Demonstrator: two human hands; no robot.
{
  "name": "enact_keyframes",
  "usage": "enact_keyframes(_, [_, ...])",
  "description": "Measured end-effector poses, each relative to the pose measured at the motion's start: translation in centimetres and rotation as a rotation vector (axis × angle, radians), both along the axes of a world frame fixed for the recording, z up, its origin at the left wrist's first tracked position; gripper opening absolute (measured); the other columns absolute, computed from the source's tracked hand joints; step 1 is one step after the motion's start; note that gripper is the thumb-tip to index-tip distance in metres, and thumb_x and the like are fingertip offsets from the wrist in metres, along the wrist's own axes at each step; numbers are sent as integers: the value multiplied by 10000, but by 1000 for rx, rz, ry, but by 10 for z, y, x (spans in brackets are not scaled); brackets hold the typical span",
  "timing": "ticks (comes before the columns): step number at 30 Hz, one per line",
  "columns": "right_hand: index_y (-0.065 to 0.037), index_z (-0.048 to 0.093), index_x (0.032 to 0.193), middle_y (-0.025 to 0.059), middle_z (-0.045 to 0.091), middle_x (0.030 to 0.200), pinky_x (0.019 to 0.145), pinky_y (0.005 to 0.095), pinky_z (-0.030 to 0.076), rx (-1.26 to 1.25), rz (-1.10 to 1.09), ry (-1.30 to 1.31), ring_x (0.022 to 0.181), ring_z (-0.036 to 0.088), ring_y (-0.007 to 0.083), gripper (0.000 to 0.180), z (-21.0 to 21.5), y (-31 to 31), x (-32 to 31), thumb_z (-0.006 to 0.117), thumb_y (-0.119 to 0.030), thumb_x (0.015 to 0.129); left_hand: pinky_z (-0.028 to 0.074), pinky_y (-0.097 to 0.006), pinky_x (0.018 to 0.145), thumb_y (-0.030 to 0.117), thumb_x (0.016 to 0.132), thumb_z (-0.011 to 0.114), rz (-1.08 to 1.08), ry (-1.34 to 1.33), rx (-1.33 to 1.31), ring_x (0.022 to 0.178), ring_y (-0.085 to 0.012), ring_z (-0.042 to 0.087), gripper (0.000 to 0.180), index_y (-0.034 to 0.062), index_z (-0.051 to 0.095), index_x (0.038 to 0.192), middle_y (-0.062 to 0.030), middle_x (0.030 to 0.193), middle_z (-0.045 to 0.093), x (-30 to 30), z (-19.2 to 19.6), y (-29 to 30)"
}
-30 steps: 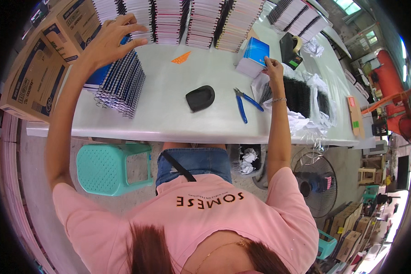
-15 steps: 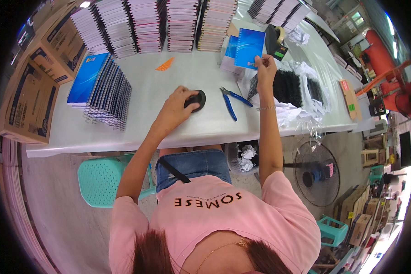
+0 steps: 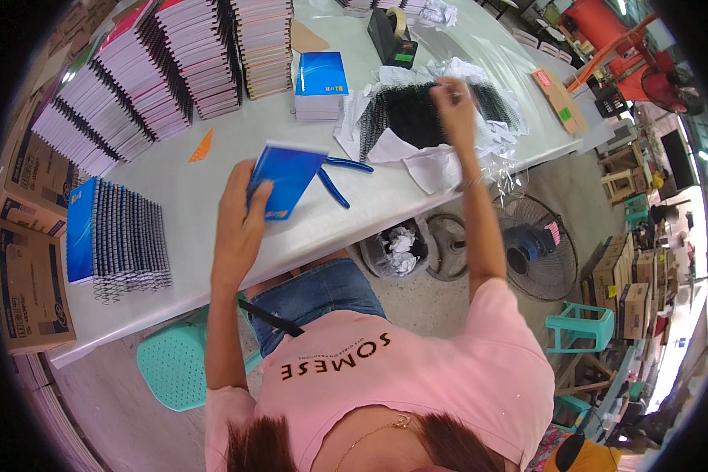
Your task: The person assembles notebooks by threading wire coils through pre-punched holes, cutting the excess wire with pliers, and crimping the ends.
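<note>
Booklet (image 3: 293,177) has passed from right hand (image 3: 458,118) to left hand (image 3: 241,220).

Left hand (image 3: 241,216) in thumb grip, right hand (image 3: 455,110) farther forward

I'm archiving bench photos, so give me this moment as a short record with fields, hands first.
Left hand: gripping a blue booklet
Right hand: over black coils; blurred, contact unclear
Tool: pliers, blue handles showing, partly hidden by the booklet
Surface: white table
Left side: coil-bound notebooks, blue-covered, stacked beside cardboard boxes
Beyond the pliers: blue-topped stack
Beyond the coils: black tape dispenser
</note>
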State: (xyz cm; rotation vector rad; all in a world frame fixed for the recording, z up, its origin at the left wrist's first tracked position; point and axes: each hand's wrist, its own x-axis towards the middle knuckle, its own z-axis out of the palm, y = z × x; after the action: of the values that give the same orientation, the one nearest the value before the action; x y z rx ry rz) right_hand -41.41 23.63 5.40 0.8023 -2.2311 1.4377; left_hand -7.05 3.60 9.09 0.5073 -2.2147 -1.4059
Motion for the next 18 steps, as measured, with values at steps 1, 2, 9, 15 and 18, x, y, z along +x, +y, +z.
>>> enact_keyframes(1, [-53, 668, 1013, 137, 684, 895, 768, 370, 504, 53, -189, 134, 799, 645, 257, 198, -5, 24, -46, 676, -137, 833, 440, -316, 846, 150, 977, 507, 6, -50, -91, 936, -200, 565, 258, -5, 507, 1184, -122, 1040, 579, 10, 6, 0])
enact_keyframes(2, [-59, 681, 998, 172, 692, 926, 787, 407, 501, 121, -281, 164, 846, 643, 324, 223, -15, 49, -91, 693, -187, 816, 433, -331, 858, 136, 970, 508, 19, -102, -183, 939, -225, 569, 238, 0, 517, 1165, -128, 1045, 579, 20, 9, 1])
enact_keyframes(9, [-15, 665, 892, 236, 675, 955, 856, 511, 473, 739, -381, 150, 950, 619, 420, 229, -89, 119, -214, 647, -196, 753, 312, -435, 991, 42, 893, 525, 140, -450, -640, 1055, -283, 517, 239, 62, 555, 1128, -116, 1091, 549, 60, -13, 6])
enact_keyframes(15, [-21, 699, 856, 230, 675, 896, 839, 478, 510, 700, -530, 12, 924, 652, 402, 241, -97, 101, -217, 624, -153, 669, 159, -563, 1115, 7, 848, 529, 287, -463, -809, 1113, -233, 481, 275, 102, 566, 1104, -41, 1102, 518, 64, -42, 17])
enact_keyframes(18, [14, 680, 861, 283, 665, 886, 771, 520, 514, 618, -455, 274, 857, 642, 473, 238, -78, 140, -231, 571, -101, 683, 66, -618, 1134, 18, 841, 545, 315, -423, -800, 1183, -226, 450, 284, 119, 567, 1106, -27, 1146, 497, 56, -51, 24])
